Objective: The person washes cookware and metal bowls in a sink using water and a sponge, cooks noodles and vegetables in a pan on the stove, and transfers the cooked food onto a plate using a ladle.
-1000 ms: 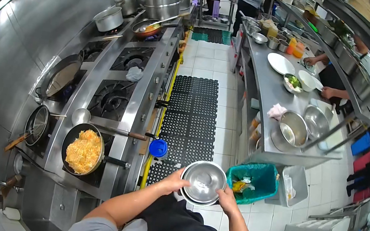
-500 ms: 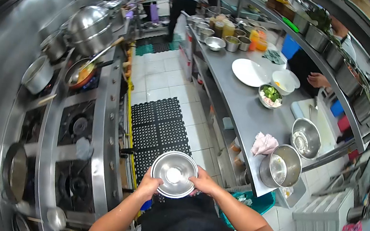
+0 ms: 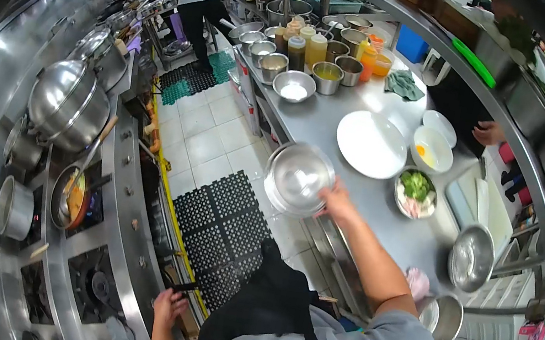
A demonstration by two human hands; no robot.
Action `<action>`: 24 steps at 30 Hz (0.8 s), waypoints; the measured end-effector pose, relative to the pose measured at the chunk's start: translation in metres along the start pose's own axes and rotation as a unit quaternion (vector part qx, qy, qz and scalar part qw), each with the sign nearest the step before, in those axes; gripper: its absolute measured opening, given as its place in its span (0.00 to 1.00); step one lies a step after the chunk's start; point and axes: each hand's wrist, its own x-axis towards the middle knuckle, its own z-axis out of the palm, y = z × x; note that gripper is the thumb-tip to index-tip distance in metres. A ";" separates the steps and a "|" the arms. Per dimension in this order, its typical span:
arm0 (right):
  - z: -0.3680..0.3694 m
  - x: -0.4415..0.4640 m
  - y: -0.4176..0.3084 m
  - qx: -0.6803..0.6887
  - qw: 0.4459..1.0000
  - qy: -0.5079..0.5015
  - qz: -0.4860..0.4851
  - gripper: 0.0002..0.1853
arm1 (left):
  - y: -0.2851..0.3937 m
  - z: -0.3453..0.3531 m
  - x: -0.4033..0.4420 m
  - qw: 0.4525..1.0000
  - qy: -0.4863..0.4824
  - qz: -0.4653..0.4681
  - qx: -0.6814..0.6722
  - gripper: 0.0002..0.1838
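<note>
My right hand [image 3: 336, 201] grips the rim of a shiny metal bowl [image 3: 299, 176], thumb over the edge, holding it out by the near side of the steel counter [image 3: 324, 117]. A second rim seems to show under the bowl, but blur hides whether there are two. Down by the stove front, my left hand [image 3: 170, 306] holds nothing, its fingers loosely bent and apart. Just beside it is a black handle [image 3: 183, 287]. On the counter stand a large white plate [image 3: 370, 143], a bowl of broccoli and pale pieces [image 3: 416, 194], and a white bowl with yolk [image 3: 432, 151].
Left, the stove [image 3: 97, 277] carries a pan with a wooden-handled utensil [image 3: 72, 198] and large pots [image 3: 71, 104]. Sauce bottles [image 3: 306, 46] and metal pots line the counter's far part. A shelf [image 3: 421, 15] overhangs it. A co-worker's hand [image 3: 488, 132] is across the counter; people stand farther off.
My left hand has let go of the bowl and dropped toward the stove front. My right hand has carried the bowl forward and right, toward the counter. The view has turned.
</note>
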 end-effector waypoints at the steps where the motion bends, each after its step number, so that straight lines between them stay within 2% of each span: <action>1: -0.019 0.038 -0.016 -0.012 0.998 0.040 -0.035 0.30 | -0.011 -0.024 0.017 1.000 0.023 -0.006 0.003 0.19; 3: -0.057 0.100 -0.060 -0.007 0.992 0.084 -0.089 0.31 | -0.020 -0.053 0.028 0.989 0.121 -0.078 0.031 0.20; 5: -0.093 0.148 -0.105 0.023 0.988 0.118 -0.102 0.29 | -0.019 -0.073 0.028 0.976 0.148 -0.118 0.105 0.21; 8: -0.134 0.207 -0.153 0.051 0.981 0.164 -0.089 0.26 | -0.006 -0.068 0.024 0.964 0.166 -0.163 0.127 0.20; 10: -0.169 0.262 -0.150 0.110 0.966 0.208 -0.105 0.23 | 0.007 -0.057 0.031 0.964 0.168 -0.166 0.119 0.19; 13: -0.205 0.316 -0.145 0.136 0.957 0.246 -0.065 0.22 | 0.032 -0.041 0.051 0.969 0.153 -0.146 0.123 0.18; 15: -0.209 0.328 -0.143 0.187 0.942 0.268 -0.072 0.18 | 0.048 -0.035 0.067 0.969 0.099 -0.078 0.215 0.18; 16: -0.210 0.334 -0.140 0.184 0.943 0.269 -0.069 0.18 | 0.056 -0.033 0.077 0.970 0.094 -0.059 0.214 0.17; 17: -0.214 0.340 -0.135 0.195 0.938 0.280 -0.063 0.20 | 0.063 -0.027 0.083 0.974 0.103 -0.053 0.193 0.17; 18: -0.218 0.349 -0.130 0.205 0.933 0.291 -0.056 0.21 | 0.076 -0.016 0.091 0.985 0.147 -0.090 0.029 0.16; 19: -0.225 0.360 -0.125 0.191 0.931 0.310 -0.014 0.22 | 0.085 -0.008 0.095 0.982 0.155 -0.086 0.065 0.16; 22: -0.231 0.369 -0.111 0.209 0.935 0.286 -0.029 0.21 | 0.105 0.000 0.108 0.977 0.162 -0.101 0.092 0.17; 24: -0.263 0.385 -0.084 0.219 0.945 0.236 -0.066 0.21 | 0.113 0.002 0.110 0.975 0.166 -0.112 0.099 0.16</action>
